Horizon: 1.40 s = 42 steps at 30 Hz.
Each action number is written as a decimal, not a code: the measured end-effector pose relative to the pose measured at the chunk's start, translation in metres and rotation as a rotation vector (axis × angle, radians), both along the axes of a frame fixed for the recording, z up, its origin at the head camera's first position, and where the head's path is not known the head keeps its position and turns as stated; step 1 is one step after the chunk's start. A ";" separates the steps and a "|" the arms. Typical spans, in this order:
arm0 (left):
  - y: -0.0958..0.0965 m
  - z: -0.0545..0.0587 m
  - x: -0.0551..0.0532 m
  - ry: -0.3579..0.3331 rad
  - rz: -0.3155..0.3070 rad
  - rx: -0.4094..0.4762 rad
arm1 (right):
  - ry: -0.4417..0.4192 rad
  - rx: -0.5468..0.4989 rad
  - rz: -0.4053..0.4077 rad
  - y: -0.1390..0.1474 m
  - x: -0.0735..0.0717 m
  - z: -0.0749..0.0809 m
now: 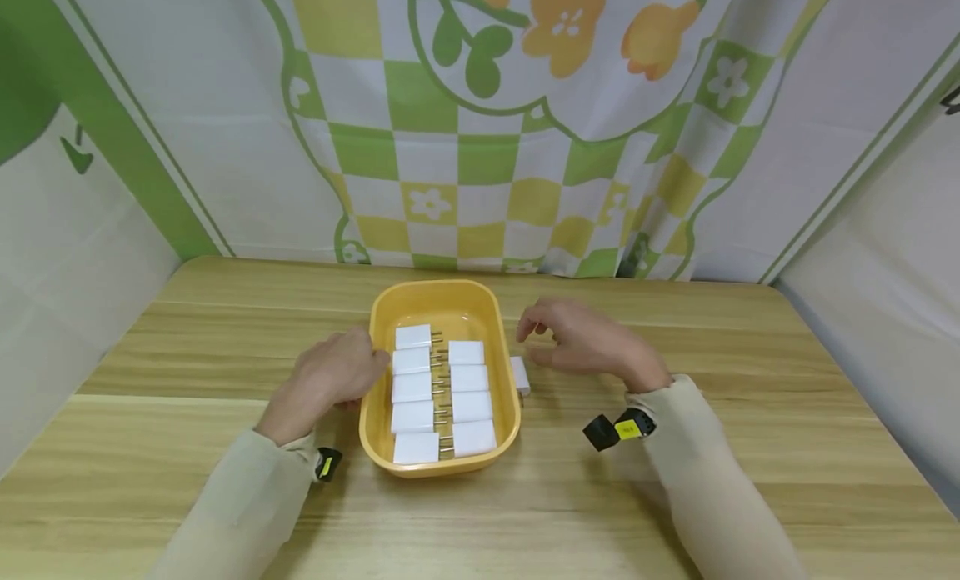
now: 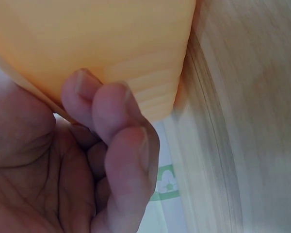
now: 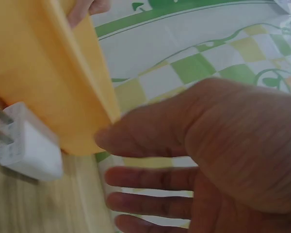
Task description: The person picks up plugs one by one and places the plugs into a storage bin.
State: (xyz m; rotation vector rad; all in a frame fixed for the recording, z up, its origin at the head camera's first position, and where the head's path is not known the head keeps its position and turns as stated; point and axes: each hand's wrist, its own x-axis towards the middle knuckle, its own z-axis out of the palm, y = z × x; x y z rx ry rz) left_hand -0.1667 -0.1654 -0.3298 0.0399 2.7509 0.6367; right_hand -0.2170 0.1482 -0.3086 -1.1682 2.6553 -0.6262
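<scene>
A yellow plastic tray [image 1: 441, 470] holds several white plug chargers [image 1: 412, 388] in two columns, with their metal prongs facing inward. My left hand [image 1: 330, 373] pinches the tray's left rim, thumb over the edge and curled fingertips [image 2: 117, 109] against the outer wall. To the right of the tray, my right hand [image 1: 588, 340] hovers with fingers spread and loosely bent, holding nothing. Its thumb comes near the tray's wall in the right wrist view. One more white charger [image 3: 36, 145] lies on the table just outside the tray's right side, prongs showing.
The wooden table [image 1: 570, 513] extends around the tray on every side. A green, yellow and white checked curtain [image 1: 487, 163] hangs along its back edge. Black wrist cameras with yellow labels [image 1: 627, 430] sit at both cuffs.
</scene>
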 end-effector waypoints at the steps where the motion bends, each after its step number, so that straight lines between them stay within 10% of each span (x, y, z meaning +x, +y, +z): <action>1: 0.000 0.000 0.000 0.001 -0.002 -0.001 | -0.020 0.020 0.010 0.000 -0.001 -0.002; 10: -0.003 0.001 -0.001 -0.008 -0.002 -0.006 | -0.174 0.025 0.088 -0.009 -0.007 -0.018; 21: -0.006 0.000 -0.002 -0.009 -0.020 -0.017 | -0.145 0.080 0.125 -0.011 -0.003 -0.024; 33: -0.006 0.001 0.000 -0.011 -0.017 -0.007 | -0.135 0.299 -0.030 -0.010 0.003 -0.018; 42: -0.005 0.002 0.000 -0.012 -0.018 -0.011 | -0.097 0.257 0.022 -0.014 0.003 -0.022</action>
